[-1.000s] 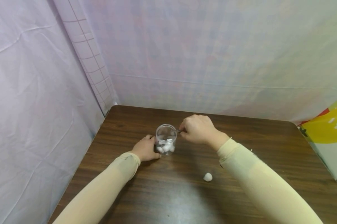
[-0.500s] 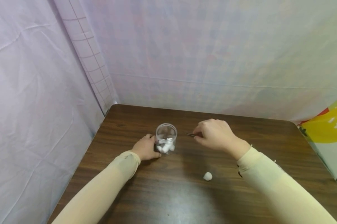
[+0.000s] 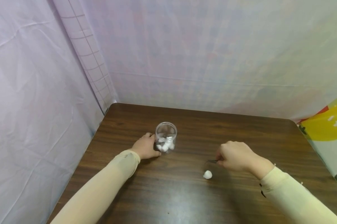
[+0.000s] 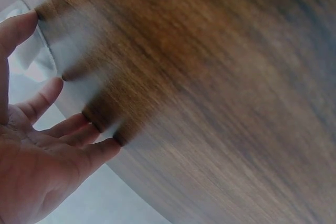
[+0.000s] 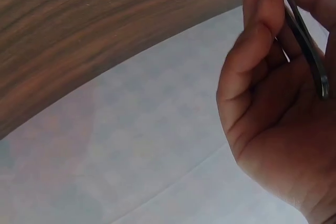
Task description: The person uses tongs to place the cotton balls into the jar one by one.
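A clear round jar (image 3: 166,138), part filled with white cotton balls (image 3: 166,145), stands upright on the wooden table. My left hand (image 3: 144,147) lies against the jar's left side, thumb in front. In the left wrist view its fingers (image 4: 44,100) are spread and fairly straight, tips at the tabletop, and the jar shows partly at upper left. My right hand (image 3: 237,155) pinches metal tweezers (image 3: 212,161), tips pointing left and nothing visible between them. Dark tweezers (image 5: 307,40) also cross that palm in the right wrist view. Just in front of their tips lies a single cotton ball (image 3: 207,175).
The dark wooden table (image 3: 146,199) has rounded far corners. Pale curtains (image 3: 202,56) hang behind it and along the left. A yellow and red patterned cloth (image 3: 329,124) is at the right edge.
My right hand has moved from beside the jar's rim rightward and nearer, carrying the tweezers to just behind the loose cotton ball. The left hand and jar stay put.
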`<state>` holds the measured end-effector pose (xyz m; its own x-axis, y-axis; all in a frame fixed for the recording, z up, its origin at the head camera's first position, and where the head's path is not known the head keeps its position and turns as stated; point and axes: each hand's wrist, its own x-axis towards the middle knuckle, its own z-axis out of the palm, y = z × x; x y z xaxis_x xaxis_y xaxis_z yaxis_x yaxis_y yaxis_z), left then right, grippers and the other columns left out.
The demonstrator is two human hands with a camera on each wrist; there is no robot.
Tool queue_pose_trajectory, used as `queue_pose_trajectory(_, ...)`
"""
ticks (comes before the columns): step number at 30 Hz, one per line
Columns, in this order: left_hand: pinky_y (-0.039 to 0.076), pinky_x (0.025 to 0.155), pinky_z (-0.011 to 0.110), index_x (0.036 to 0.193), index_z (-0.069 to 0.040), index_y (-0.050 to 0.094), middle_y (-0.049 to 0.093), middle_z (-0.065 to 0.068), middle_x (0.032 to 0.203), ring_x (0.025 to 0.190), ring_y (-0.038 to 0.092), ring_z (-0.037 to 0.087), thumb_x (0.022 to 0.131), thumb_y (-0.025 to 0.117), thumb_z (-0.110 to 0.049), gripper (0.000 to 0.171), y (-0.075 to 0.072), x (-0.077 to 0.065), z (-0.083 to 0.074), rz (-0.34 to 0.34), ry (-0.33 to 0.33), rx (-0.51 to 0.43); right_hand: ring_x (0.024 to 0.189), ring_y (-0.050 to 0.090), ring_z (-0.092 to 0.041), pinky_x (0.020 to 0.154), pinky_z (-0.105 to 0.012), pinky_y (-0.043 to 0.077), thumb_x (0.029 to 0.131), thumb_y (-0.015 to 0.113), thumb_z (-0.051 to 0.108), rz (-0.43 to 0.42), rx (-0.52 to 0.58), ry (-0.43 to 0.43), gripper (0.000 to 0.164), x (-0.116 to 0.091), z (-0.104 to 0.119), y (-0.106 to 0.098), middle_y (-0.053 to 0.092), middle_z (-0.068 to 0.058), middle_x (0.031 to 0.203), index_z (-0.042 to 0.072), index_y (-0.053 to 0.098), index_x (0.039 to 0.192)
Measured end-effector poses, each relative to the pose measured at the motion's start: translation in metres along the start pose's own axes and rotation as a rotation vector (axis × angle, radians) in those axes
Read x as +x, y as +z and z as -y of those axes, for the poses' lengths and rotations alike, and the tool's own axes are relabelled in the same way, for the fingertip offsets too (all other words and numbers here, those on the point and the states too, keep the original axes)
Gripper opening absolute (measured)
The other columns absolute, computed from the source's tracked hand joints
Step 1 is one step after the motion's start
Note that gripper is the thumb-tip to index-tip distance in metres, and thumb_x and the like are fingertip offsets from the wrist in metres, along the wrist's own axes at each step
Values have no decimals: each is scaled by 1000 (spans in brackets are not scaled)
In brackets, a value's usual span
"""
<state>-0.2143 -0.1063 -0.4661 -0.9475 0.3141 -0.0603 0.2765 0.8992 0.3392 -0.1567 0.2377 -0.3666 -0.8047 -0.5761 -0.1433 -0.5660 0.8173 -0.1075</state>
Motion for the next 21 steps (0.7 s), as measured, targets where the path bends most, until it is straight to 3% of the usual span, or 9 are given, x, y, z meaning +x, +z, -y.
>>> queue_pose_trajectory(6,48,97,50,131,-2,57,49,23,139,118,56,39,78,82,-44,72,-4,-2,-3,1,7,-3,60,52,-5,51,-36,46,79,78,23,55,0,3,11,-10,-1,7,58,19,68,30,72,72)
queue_pose_trajectory(13,49,96,50,130,-2,58,50,23,138,116,57,39,78,82,-44,71,-1,-1,-1,-7,7,-1,49,33,-5,43,-29,28,70,74,20,18,-47,-48,39,-8,-2,17,32,17,52,30,41,53)
queue_pose_trajectory(21,48,96,50,131,-3,57,50,23,138,117,57,39,77,82,-45,73,2,2,1,-5,5,7,51,31,-7,42,-31,27,68,75,20,-8,-69,-89,42,-4,0,26,31,16,54,29,37,53)
